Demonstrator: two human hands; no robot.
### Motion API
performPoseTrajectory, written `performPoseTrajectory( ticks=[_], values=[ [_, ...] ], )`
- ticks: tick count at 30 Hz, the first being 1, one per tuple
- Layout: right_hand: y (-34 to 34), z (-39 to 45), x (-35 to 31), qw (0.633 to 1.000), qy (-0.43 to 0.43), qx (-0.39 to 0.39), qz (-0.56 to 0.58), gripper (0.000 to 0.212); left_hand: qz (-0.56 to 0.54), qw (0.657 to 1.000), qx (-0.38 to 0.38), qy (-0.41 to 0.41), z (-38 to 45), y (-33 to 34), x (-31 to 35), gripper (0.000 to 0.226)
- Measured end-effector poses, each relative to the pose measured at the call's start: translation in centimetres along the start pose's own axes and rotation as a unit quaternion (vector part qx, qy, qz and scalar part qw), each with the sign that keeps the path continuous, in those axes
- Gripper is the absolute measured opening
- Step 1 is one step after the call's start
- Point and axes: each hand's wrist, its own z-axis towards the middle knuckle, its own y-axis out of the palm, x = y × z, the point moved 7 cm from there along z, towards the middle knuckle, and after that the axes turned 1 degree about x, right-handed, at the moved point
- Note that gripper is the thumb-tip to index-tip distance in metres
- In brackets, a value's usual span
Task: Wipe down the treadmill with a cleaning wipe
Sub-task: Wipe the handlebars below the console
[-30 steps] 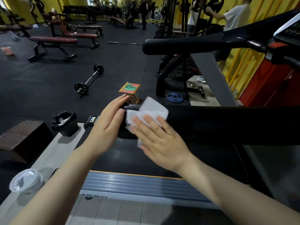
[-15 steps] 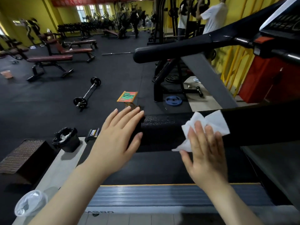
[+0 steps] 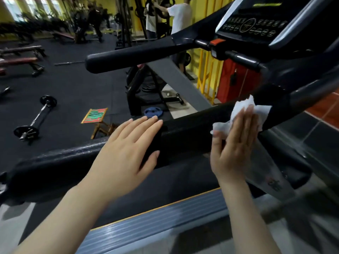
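Farther along the one handrail now, right hand presses one wipe flat-fingered; left hand seemingly rests flat.

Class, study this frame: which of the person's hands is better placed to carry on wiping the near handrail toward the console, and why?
Right. The right hand already presses the white wipe flat against the near handrail, on the console side. The left hand rests bare on the rail, farther from the console.

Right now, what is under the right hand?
Under the right hand lies the white wipe, pressed flat against the black handrail. The wipe's middle and the rail surface beneath it are covered.
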Motion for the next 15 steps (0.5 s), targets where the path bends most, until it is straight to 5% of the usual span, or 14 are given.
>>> performPoseTrajectory(
  ticks=[2,5,7,11,15],
  values=[
    [-0.1,0.4,-1.1,0.999,0.004,0.004,0.034,0.065,-0.009,1.0,-0.01,0.003,1.2,0.5,1.2,0.061],
    [1.3,-2.0,-5.7,0.969,-0.224,-0.104,0.033,0.061,-0.088,0.996,-0.003,0.004,2.9,0.6,3.3,0.06],
    [1.0,-1.2,-3.9,0.951,-0.29,-0.109,0.003,0.057,-0.133,0.991,0.008,-0.003,3.9,0.3,4.4,0.06],
    [-1.6,5.6,7.4,0.997,-0.077,0.0,0.001,0.053,-0.111,0.994,0.002,0.002,5.7,0.3,5.9,0.059],
    [-2.0,8.5,14.0,0.995,0.069,0.047,0.062,0.052,-0.083,0.996,-0.012,0.002,6.9,1.2,6.7,0.059]
  ],
)
